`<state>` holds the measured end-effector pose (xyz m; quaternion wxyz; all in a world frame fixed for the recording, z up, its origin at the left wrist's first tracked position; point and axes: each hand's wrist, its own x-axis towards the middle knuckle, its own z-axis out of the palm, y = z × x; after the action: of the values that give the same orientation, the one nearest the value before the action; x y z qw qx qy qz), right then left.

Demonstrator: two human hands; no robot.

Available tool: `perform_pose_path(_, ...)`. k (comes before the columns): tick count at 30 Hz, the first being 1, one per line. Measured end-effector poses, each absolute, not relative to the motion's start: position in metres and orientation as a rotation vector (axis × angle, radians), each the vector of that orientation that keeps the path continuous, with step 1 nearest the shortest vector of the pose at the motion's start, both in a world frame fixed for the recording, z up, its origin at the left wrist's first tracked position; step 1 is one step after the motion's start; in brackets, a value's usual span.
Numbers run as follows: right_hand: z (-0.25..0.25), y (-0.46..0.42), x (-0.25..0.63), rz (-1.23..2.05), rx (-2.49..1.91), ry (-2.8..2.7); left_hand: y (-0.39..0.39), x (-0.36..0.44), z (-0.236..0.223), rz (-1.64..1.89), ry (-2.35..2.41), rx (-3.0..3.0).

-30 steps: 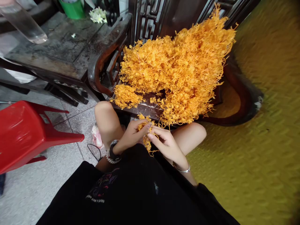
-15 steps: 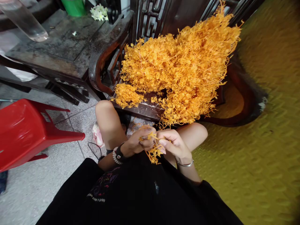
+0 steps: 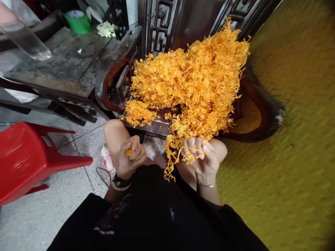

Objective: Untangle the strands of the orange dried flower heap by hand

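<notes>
Wooden chair (image 3: 272,113): dark and carved; on its seat lies one big orange flower heap (image 3: 188,80), with a small orange pile (image 3: 138,113) at its left.
Left hand (image 3: 131,153): fingers curled around small orange pieces (image 3: 128,152), near the knee.
Right hand (image 3: 202,157): thumb and fingers pinch an orange sprig (image 3: 190,159); whether this touches the heap, I cannot tell.
Red stool (image 3: 23,157): on the grey floor (image 3: 65,202).

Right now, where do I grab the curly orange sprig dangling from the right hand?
Perhaps pinch the orange sprig by its thin, arching stem, just beyond the right hand. Come from the side of the left hand, through the gap between them; the branchy tail would likely tangle.
</notes>
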<state>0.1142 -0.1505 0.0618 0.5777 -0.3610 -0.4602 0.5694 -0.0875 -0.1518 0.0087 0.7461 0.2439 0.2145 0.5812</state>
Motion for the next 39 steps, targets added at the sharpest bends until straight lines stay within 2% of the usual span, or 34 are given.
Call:
perform_pose_path(5, 0.064, -0.144, 0.117, 1.334, -0.79, -1.002, -0.154, -0.075, 0.011, 1.159, 0.507, 0.71)
perform_pose_path(10, 0.065, -0.141, 0.119, 1.286, -0.868, -0.983, -0.157, -0.063, 0.012, 1.178, 0.696, 1.161)
perform_pose_path(16, 0.062, -0.146, 0.118, 1.189, -1.029, -1.062, -0.155, -0.049, 0.04, 1.272, 0.98, 1.595)
perform_pose_path(19, 0.062, -0.15, 0.117, 1.182, -1.042, -1.114, -0.154, -0.046, 0.052, 1.301, 0.971, 1.771)
perform_pose_path(27, 0.059, -0.157, 0.12, 1.209, -0.804, -1.331, -0.151, -0.041, 0.059, 1.006, 0.84, 1.468)
perform_pose_path(33, 0.054, -0.158, 0.124, 1.178, -0.934, -1.441, -0.148, -0.036, 0.057, 0.994, 0.792, 1.345)
perform_pose_path(39, 0.063, -0.16, 0.122, 1.341, -1.04, -1.464, -0.146, -0.037, 0.057, 1.011, 0.87, 1.461)
